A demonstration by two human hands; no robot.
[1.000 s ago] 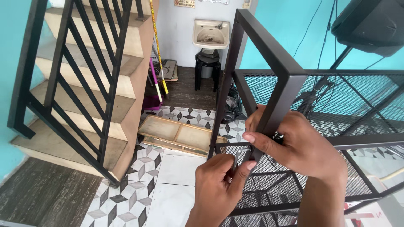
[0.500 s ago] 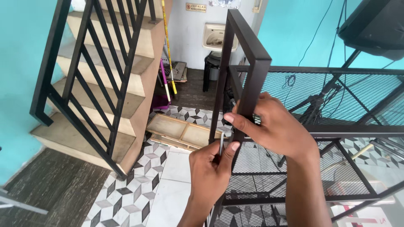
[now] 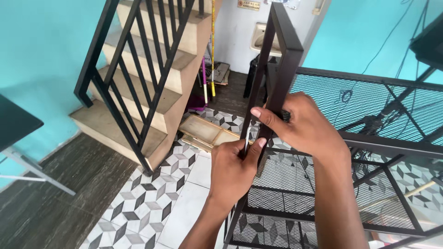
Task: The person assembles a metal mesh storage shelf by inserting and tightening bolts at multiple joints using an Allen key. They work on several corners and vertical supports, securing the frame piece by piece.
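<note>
Fingers on hex key, patterned tile floor.

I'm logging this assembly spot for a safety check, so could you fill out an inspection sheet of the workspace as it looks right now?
Surface: patterned tile floor meeting dark wood-look flooring.
Job's things: black metal rack frame with mesh shelves; small silver hex key at the upright post.
Clutter: flat wooden tray on the tiles; broom handles leaning by the stairs.
Grippers: left hand pinches the hex key; right hand grips the post.
Cables: dark wires hanging on the turquoise wall, more behind the mesh.
Surroundings: staircase with black railing, wall sink, table corner at left.
</note>
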